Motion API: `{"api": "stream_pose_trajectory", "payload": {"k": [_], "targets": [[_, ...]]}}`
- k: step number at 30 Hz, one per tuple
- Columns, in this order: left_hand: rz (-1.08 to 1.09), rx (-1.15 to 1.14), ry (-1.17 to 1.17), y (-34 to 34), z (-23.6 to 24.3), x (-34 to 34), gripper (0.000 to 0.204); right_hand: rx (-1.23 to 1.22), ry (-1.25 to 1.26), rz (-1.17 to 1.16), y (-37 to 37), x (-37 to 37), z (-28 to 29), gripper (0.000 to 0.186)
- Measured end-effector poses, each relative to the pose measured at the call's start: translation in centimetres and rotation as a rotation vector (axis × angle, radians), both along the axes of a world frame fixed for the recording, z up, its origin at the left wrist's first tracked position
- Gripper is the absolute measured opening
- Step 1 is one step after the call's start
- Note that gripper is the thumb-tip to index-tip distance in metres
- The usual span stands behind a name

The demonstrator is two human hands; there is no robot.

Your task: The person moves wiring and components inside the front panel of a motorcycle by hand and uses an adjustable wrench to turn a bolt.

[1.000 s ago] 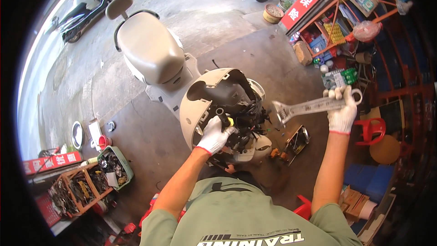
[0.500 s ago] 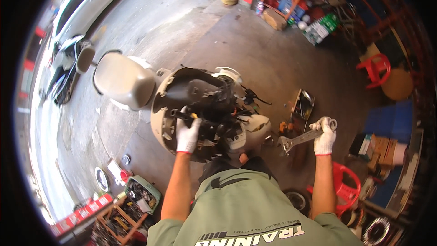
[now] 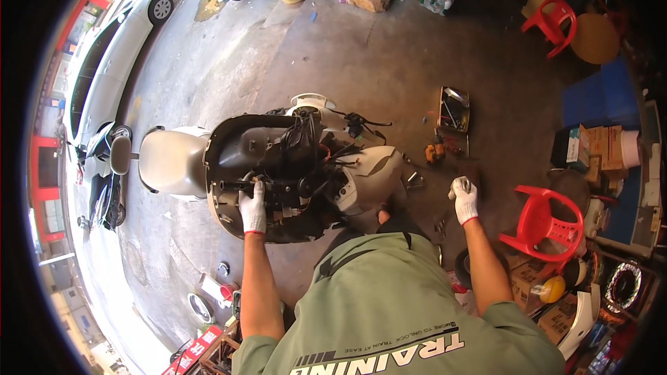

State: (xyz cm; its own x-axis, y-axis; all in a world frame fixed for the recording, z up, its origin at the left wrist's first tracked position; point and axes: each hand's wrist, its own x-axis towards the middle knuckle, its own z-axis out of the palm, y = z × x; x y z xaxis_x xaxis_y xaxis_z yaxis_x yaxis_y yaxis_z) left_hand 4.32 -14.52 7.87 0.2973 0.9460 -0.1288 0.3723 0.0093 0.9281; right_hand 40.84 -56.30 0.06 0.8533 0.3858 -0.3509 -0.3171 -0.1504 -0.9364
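A partly stripped scooter (image 3: 365,187) stands before me, its dark wiring and frame exposed inside a pale body shell (image 3: 215,212). My left hand (image 3: 252,210), in a white knit glove, is closed at a short black tubular part (image 3: 235,185) within that shell; its fingertips are partly hidden. Off to the right, clear of the scooter, my gloved right hand (image 3: 464,200) makes a fist. What it grips, if anything, cannot be made out, and no wrench shows there now.
On the floor beyond my right hand lie an orange-and-black power tool (image 3: 435,150) and a tool tray (image 3: 454,109). A silver metal cylinder (image 3: 415,180) is near the scooter's front. Red plastic chairs (image 3: 545,226) and boxes (image 3: 606,149) stand to the right.
My view has shifted, so the scooter appears further left. The large adjustable wrench visible in my right hand earlier is out of sight. My left hand stays at the black part.
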Motion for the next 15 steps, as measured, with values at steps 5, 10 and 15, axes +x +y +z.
{"api": "stream_pose_trajectory", "payload": {"k": [5, 10, 15], "targets": [[0.003, -0.061, 0.042, 0.5, -0.8, -1.6, 0.039, -0.115, 0.026, -0.029, -4.3, -2.5, -4.6, 0.023], [0.199, 0.057, 0.036, -0.8, 0.2, 1.9, 0.046, -0.292, 0.057, -0.05, -8.1, -4.9, -8.5, 0.023], [0.251, 0.03, 0.229, -0.7, 0.3, 1.2, 0.051, -0.392, 0.123, 0.018, -9.6, -7.2, -9.7, 0.024]]}}
